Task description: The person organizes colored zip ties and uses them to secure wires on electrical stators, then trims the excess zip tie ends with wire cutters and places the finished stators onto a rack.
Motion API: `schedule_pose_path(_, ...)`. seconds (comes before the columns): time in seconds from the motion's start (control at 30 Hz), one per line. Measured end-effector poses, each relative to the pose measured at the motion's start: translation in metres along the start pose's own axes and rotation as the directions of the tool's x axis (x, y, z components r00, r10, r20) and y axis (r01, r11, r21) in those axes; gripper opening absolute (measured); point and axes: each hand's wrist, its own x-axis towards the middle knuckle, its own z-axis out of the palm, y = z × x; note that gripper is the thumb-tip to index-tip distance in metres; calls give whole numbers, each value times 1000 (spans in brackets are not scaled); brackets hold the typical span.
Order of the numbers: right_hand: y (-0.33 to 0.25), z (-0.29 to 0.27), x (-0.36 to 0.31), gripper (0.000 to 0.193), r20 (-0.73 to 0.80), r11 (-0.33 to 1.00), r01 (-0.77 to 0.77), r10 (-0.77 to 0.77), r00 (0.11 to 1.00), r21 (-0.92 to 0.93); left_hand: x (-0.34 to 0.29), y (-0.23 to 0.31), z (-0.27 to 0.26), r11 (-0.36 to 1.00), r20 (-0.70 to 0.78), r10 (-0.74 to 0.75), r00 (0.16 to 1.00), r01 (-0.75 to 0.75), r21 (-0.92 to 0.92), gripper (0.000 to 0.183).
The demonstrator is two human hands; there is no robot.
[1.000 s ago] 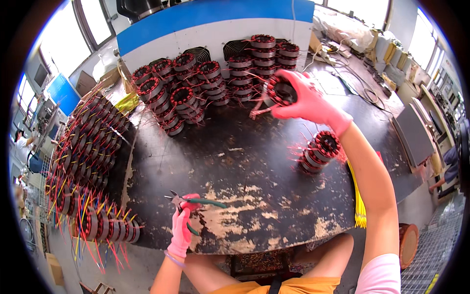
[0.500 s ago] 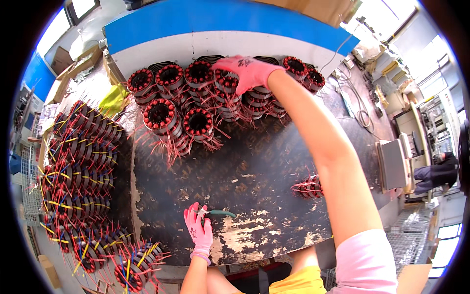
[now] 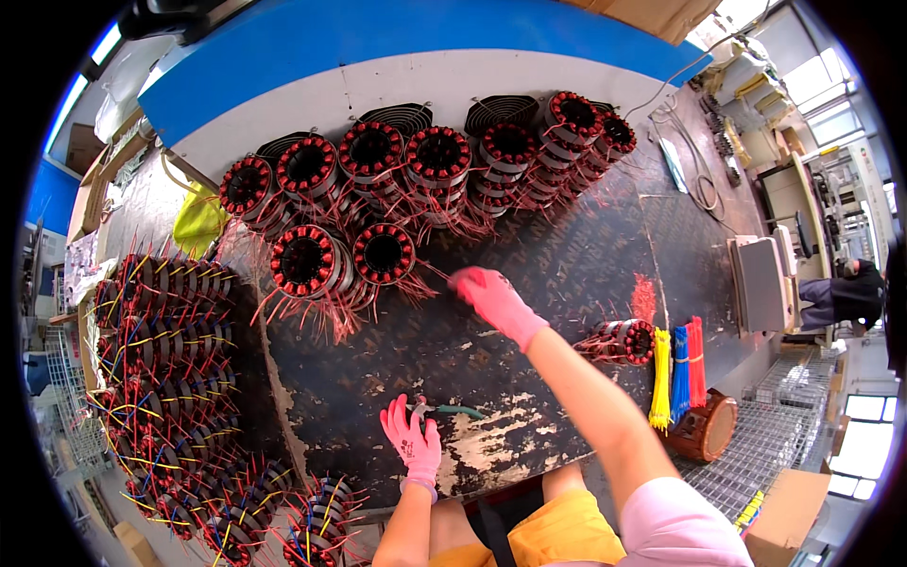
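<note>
My left hand [image 3: 413, 448], in a pink glove, is closed around small cutters with a green handle [image 3: 459, 411], low over the bench. The cutters' metal head shows between thumb and fingers. My right hand [image 3: 493, 300], also gloved in pink, is over the middle of the bench, its fingers pinched together and slightly blurred. A thin red wire [image 3: 434, 270] runs to its fingertips from the nearest stack of motor stators [image 3: 385, 253]. This stack and the one left of it [image 3: 309, 263] stand upright, red windings around their open centres, with loose red wires at their bases.
More stator stacks [image 3: 438, 156] line the back by a blue-and-white panel [image 3: 425, 42]. Stators with yellow and blue ties [image 3: 170, 378] are piled at left. At right lie a stator stack on its side [image 3: 624, 340], yellow, blue and red cable-tie bundles [image 3: 680, 370], and a brown drum-shaped object [image 3: 704, 427].
My right hand has come down from the back row toward me, to beside the near stacks. My left hand stays at the cutters. The view has shifted, showing the cable-tie bundles.
</note>
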Motion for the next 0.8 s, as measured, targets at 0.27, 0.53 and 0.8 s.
schedule_pose_path(0.27, 36, 69, 134, 54, -282, 212, 267, 44, 958, 940, 2, 6, -4, 997, 28, -32, 999, 30, 69, 35)
schedule_pose_path(0.53, 22, 47, 172, 45, -289, -21, 290, 28, 957, 957, 0, 4, 1, 994, 62, -3, 998, -4, 111, 37)
schedule_pose_path(0.8, 28, -5, 54, 44, -83, 562, 130, -108, 991, 817, 4, 10, 3, 995, 66, -5, 998, -1, 99, 35)
